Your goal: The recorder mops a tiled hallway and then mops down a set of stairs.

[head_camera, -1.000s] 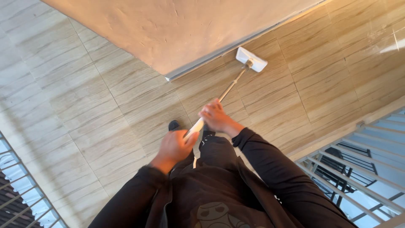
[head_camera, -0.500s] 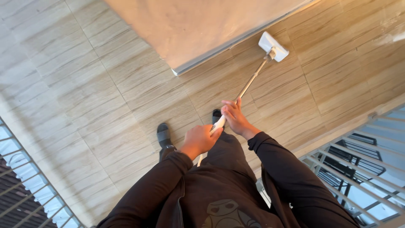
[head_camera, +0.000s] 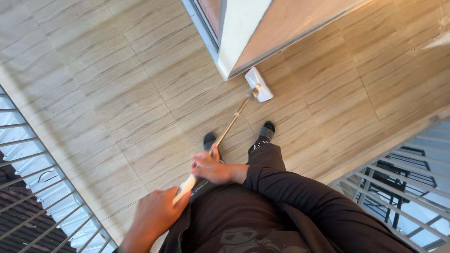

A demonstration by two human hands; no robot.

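A long-handled mop (head_camera: 225,130) is held in both hands above a floor (head_camera: 117,93) of pale wood-grain tiles. The top end of the handle is gripped by the left hand (head_camera: 157,213), whose fingers are closed around it near the lower edge of the view. A little further down the handle, the right hand (head_camera: 212,167) is wrapped around the shaft, its fingers likewise closed on it, though they are somewhat blurred. The handle is seen slanting away from the body, and the white flat mop head (head_camera: 259,84) is laid on the floor just beside the corner of a wall (head_camera: 243,35). Two dark-shod feet (head_camera: 266,131) are planted on either side of the handle. Metal railings (head_camera: 42,187) are seen along the left and right edges.
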